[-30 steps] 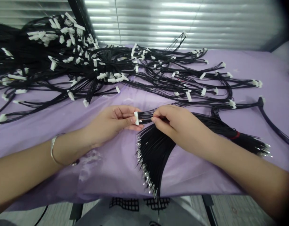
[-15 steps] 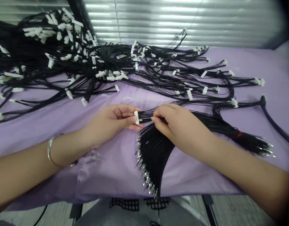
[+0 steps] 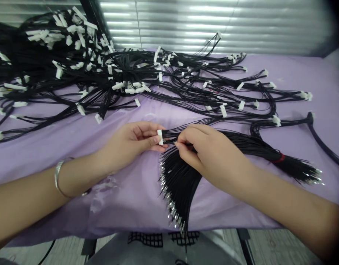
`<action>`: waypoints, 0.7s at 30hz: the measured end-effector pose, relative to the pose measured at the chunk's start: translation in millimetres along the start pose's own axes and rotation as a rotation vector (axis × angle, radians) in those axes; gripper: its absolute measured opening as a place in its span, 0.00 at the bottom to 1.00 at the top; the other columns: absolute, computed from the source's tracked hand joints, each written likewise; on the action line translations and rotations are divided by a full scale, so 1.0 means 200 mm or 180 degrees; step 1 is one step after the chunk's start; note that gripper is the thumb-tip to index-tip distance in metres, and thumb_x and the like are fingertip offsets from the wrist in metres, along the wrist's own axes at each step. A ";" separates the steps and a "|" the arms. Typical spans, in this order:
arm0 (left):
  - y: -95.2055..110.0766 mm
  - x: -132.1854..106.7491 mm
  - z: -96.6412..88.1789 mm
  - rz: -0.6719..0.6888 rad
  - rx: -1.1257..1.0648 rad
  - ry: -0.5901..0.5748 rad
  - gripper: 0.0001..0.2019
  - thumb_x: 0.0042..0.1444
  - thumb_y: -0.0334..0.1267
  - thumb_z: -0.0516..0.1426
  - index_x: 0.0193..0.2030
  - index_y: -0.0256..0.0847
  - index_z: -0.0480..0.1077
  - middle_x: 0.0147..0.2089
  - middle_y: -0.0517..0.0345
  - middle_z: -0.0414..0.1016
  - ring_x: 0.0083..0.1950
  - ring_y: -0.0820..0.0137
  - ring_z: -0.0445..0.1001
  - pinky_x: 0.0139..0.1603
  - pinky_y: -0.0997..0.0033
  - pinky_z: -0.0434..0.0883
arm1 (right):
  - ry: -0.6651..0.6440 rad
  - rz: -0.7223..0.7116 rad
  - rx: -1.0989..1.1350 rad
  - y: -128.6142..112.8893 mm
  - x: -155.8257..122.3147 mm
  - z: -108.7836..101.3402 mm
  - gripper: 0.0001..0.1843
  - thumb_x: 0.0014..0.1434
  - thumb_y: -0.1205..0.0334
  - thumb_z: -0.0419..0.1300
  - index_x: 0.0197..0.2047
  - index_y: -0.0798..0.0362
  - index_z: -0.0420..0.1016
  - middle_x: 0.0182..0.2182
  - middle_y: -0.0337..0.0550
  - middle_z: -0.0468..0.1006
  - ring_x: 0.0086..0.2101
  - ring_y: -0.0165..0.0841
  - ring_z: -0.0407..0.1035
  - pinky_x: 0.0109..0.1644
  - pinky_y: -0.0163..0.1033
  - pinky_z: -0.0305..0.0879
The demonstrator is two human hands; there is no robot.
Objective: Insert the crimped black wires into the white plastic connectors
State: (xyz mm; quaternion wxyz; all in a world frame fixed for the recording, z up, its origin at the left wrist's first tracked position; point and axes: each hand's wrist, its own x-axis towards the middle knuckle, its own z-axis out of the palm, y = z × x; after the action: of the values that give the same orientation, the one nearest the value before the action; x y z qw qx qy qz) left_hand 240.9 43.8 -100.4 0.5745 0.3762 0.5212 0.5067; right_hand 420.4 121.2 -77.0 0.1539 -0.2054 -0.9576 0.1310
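Between the thumb and fingers of my left hand (image 3: 143,138) is a white connector housing (image 3: 160,137), with several black wires running out of its right side. My right hand (image 3: 204,145) pinches a thin black wire (image 3: 171,142) just right of the housing; the wire's tip reaches the housing's lower part, and whether it is seated inside I cannot tell. Under my right hand fans out a bundle of black wires (image 3: 183,180), its silver crimped terminals (image 3: 169,202) facing left and toward me. The bundle's other end (image 3: 296,167) lies to the right, tied with a red band (image 3: 280,158).
A large heap of black wire harnesses (image 3: 125,70) with white connectors spreads along the back of the table, piled highest at the left. A purple cover (image 3: 130,206) lies over the table. Window blinds (image 3: 172,22) stand behind it.
My right hand has shifted slightly left and down, its pinched wire closer to the housing's lower part. My left hand keeps its hold on the housing in nearly the same place.
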 end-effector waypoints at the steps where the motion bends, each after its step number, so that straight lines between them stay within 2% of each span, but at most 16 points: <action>1: 0.00 0.00 0.00 -0.0004 0.0007 0.0002 0.07 0.53 0.28 0.61 0.40 0.38 0.74 0.36 0.62 0.78 0.36 0.76 0.77 0.42 0.78 0.75 | 0.0013 -0.0039 0.0009 0.00 0.00 0.00 0.07 0.58 0.69 0.54 0.30 0.59 0.70 0.28 0.44 0.73 0.32 0.34 0.66 0.38 0.38 0.60; 4: 0.00 0.00 0.00 0.0012 0.0018 -0.0013 0.07 0.53 0.28 0.60 0.39 0.38 0.74 0.36 0.61 0.78 0.36 0.76 0.77 0.41 0.79 0.75 | 0.0020 -0.0109 0.0052 0.01 0.00 0.00 0.07 0.58 0.69 0.54 0.29 0.58 0.70 0.28 0.43 0.72 0.32 0.32 0.65 0.37 0.37 0.60; 11: 0.00 0.00 0.00 0.0034 -0.0011 -0.0067 0.07 0.53 0.28 0.61 0.39 0.37 0.74 0.34 0.60 0.78 0.33 0.74 0.78 0.39 0.76 0.76 | 0.0004 0.0204 0.0340 0.04 0.02 0.00 0.06 0.57 0.68 0.55 0.29 0.58 0.70 0.27 0.40 0.71 0.30 0.28 0.64 0.34 0.34 0.57; 21: 0.01 0.00 0.00 0.0056 -0.0012 -0.0113 0.07 0.52 0.28 0.61 0.39 0.38 0.76 0.34 0.59 0.78 0.34 0.73 0.78 0.39 0.76 0.76 | 0.0116 0.0023 0.0653 0.05 0.02 0.01 0.07 0.58 0.68 0.56 0.28 0.58 0.70 0.25 0.38 0.70 0.28 0.25 0.61 0.33 0.31 0.54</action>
State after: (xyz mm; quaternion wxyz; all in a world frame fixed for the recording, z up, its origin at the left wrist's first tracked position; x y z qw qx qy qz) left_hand 240.6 45.0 -99.1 0.5800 0.3886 0.5066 0.5059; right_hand 419.5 132.1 -80.7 0.1910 -0.1944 -0.9354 0.2251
